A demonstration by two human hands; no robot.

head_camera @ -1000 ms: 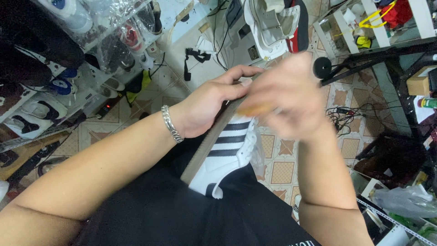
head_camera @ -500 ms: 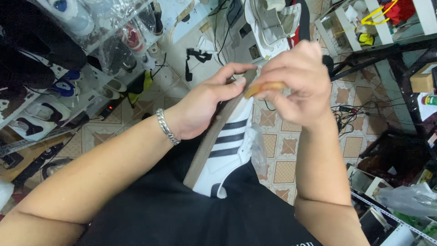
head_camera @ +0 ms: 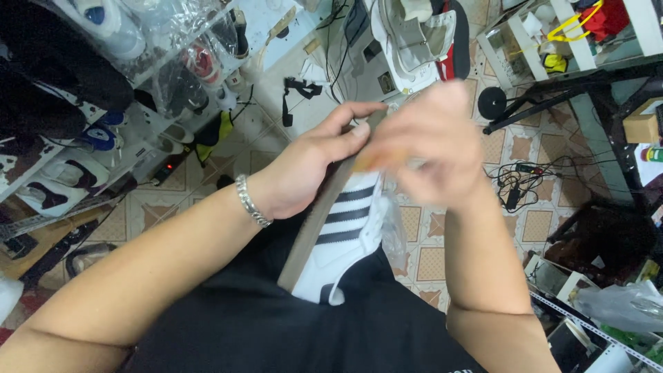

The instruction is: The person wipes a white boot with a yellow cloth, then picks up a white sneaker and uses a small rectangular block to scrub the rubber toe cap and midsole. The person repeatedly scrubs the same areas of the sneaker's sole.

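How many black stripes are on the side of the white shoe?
3, side by side on the white shoe, just below the left hand; any others would be hidden.

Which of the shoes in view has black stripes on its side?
The white shoe on the lap, gripped at the toe by the left hand, sole turned up. The pale shoe on the floor beyond shows no stripes; the shelf shoes are bagged in plastic.

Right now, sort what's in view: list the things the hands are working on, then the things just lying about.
In hand:
- white sneaker with black stripes, gripped by the left hand
- small orange-tan piece, blurred, in the right hand at the sole's edge

Lying about:
- white shoe on the floor
- bagged shoes on the shelf
- tangle of cables
- cardboard box
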